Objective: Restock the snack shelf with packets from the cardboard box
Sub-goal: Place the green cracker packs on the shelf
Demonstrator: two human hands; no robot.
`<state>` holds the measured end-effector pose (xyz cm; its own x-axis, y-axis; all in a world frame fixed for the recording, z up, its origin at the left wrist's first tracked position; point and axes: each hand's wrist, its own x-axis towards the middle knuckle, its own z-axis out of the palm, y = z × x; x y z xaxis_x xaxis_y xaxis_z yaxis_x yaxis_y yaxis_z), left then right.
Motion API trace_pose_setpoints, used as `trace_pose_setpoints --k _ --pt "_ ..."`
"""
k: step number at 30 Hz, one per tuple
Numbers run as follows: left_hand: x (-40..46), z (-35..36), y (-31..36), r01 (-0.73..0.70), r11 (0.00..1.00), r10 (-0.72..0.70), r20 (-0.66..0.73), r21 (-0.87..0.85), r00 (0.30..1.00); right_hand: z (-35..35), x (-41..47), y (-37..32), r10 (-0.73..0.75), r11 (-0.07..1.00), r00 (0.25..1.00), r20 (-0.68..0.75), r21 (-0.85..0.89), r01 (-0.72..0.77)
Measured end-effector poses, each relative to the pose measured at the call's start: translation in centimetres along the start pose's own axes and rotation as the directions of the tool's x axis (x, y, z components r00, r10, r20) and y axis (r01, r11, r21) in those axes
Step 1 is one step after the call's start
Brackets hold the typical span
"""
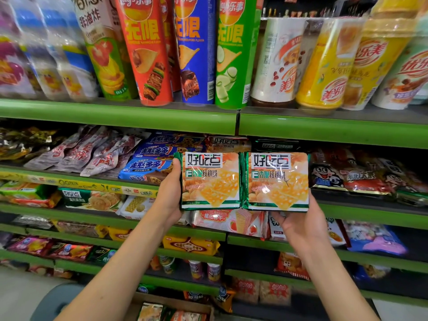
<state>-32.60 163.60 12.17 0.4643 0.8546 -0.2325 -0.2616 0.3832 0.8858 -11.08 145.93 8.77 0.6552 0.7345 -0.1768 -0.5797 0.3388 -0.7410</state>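
Observation:
Two matching green-and-orange biscuit packets are held up side by side before the second shelf. My left hand (170,193) grips the left packet (209,180) along its left edge, thumb at the top corner. My right hand (298,224) holds the right packet (278,180) from below, fingers behind it. Behind them on the shelf lie more packets of the same brand (228,143). The cardboard box (171,309) sits at the bottom of the view with several packets inside.
Green shelf edges (120,117) run across the view. Tall crisp tubes (148,49) and drink cups (324,63) stand on the top shelf. Blue cookie packs (150,163) lie to the left, cartoon snack bags (347,174) to the right. Wafer packs (227,222) fill the shelf below.

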Motion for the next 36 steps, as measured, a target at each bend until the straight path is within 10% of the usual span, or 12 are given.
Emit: trace_pose_setpoints --k 36 --pt "0.1 0.9 -0.3 0.068 0.997 -0.067 0.045 -0.023 0.997 -0.4 -0.5 -0.6 0.046 0.999 0.998 0.036 0.003 -0.046"
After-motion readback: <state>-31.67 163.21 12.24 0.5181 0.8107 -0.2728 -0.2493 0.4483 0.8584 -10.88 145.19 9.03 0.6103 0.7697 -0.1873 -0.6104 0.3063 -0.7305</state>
